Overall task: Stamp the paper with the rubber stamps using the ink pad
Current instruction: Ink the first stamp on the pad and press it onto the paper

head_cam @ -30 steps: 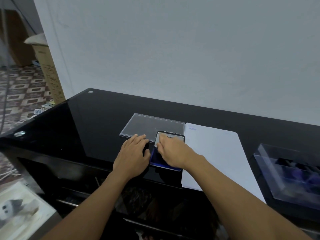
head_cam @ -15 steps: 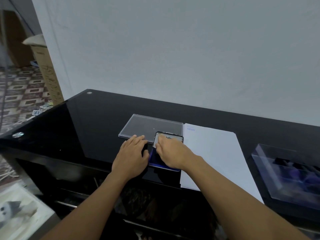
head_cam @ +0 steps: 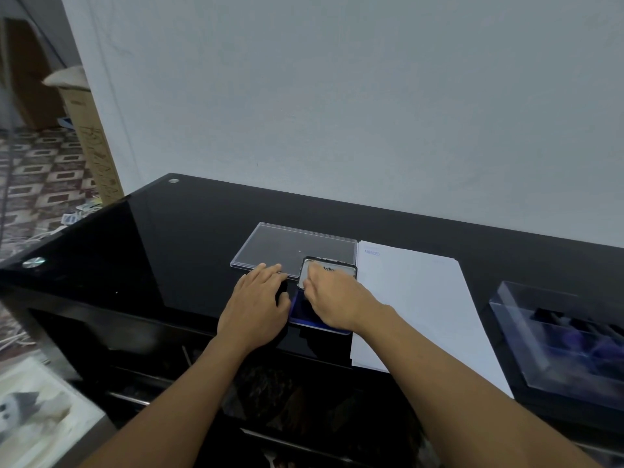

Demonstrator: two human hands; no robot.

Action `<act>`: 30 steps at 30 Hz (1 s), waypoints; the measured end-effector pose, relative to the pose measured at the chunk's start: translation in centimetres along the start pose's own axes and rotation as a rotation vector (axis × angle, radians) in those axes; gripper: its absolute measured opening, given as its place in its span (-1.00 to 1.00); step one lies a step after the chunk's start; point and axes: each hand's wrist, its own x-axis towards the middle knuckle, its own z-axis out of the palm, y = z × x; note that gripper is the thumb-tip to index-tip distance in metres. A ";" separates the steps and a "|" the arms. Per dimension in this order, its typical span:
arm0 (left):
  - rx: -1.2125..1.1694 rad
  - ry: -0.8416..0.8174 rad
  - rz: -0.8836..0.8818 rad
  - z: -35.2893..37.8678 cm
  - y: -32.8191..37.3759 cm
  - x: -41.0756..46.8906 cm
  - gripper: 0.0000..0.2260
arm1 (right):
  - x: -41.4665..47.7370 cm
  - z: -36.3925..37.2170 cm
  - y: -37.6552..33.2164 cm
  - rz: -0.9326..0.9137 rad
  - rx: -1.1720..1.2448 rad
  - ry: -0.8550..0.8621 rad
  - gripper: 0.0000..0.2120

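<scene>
Little has changed over the last second: the right hand (head_cam: pixel 332 298) still presses down on the blue ink pad (head_cam: pixel 300 319), its fingers closed around what is probably a stamp, though that is hidden. The left hand (head_cam: pixel 258 305) stays flat beside the pad, bracing it. The paper (head_cam: pixel 415 298) on the desk (head_cam: pixel 169 248) carries 1 faint imprint near its top corner. Inking seems underway.

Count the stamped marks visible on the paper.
1: a faint blue imprint at the far left corner of the white paper, right of the ink pad. The right hand may hide others.
</scene>
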 end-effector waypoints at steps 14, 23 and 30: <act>-0.002 -0.003 0.005 -0.1 0.0 0.0 -0.58 | -0.1 0.1 0.0 0.029 0.032 0.013 -0.83; -0.021 -0.005 -0.003 0.0 -0.1 0.1 -0.58 | -0.2 0.1 -0.1 0.040 0.021 0.024 -0.83; -0.036 -0.020 -0.020 -0.2 0.0 0.4 -0.59 | 0.0 0.2 0.0 0.045 0.031 0.023 -0.83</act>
